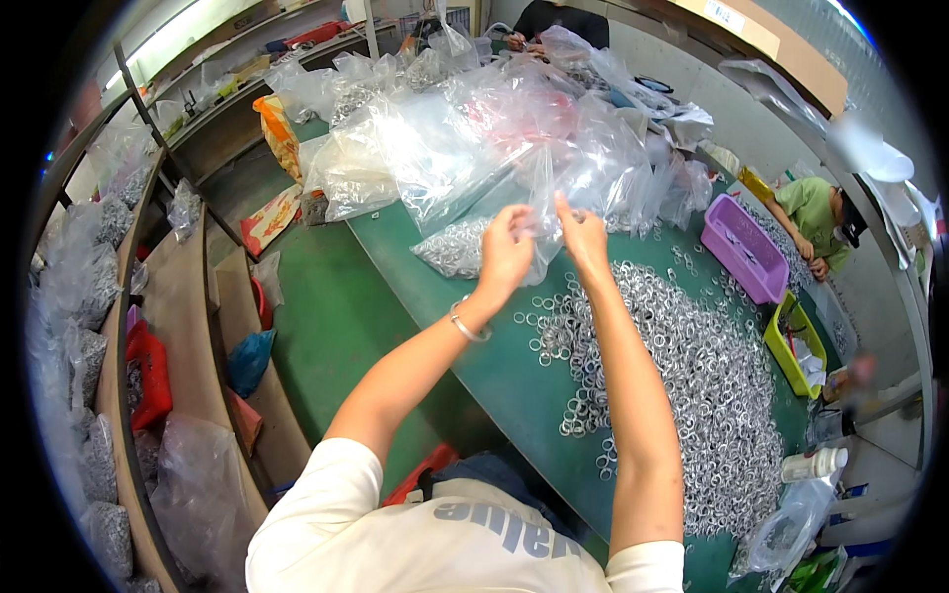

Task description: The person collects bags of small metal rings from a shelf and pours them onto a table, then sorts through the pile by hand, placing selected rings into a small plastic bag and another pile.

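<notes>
A clear plastic bag (450, 250), its lower part filled with small metal rings, lies on the green table in front of me. Its bunched-up, see-through upper part stands between my hands. My left hand (506, 247) has its fingers curled on the plastic from the left side. On the other side my right hand (583, 239) pinches the plastic, thumb pointing up. A large spread of loose silver metal rings (682, 385) covers the table beneath and to the right of my right forearm.
Clear bags (445, 148) are heaped at the table's far end. A purple basket (743, 247), a lime-green basket (794, 344) and a white bottle (815, 465) stand along the right. A person in green (813, 222) works there; another sits at the back. Shelves (183, 326) with filled bags line the left.
</notes>
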`<action>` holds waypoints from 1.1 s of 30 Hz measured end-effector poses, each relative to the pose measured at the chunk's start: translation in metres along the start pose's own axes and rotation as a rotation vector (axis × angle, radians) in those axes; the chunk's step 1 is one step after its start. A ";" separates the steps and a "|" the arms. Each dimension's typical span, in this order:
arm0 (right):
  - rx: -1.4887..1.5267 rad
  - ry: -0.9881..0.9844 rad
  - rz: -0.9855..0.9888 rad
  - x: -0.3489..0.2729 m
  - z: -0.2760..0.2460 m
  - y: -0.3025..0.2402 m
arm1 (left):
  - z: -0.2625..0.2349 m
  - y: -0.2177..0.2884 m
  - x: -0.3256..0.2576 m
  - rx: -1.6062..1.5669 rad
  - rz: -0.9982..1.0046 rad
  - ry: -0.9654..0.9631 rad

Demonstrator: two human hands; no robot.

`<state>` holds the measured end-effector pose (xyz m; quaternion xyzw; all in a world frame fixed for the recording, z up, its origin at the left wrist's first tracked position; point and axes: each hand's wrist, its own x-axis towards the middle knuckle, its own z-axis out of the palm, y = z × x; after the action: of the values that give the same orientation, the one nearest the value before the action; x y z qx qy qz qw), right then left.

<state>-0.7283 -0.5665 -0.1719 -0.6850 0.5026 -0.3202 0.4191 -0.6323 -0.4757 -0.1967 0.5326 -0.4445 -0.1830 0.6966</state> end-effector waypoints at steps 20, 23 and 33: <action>0.668 -0.089 0.184 -0.025 -0.010 0.020 | -0.097 0.041 0.017 0.950 0.552 -0.165; 1.006 -0.117 0.351 -0.041 0.011 -0.008 | -0.083 0.037 0.034 1.160 0.286 -0.363; -0.319 0.103 -0.098 -0.048 0.009 0.023 | -0.092 -0.023 0.092 -0.068 -0.465 -0.137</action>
<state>-0.7441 -0.5216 -0.1972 -0.7492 0.5340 -0.2911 0.2625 -0.5030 -0.4976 -0.1820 0.5832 -0.3495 -0.3891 0.6216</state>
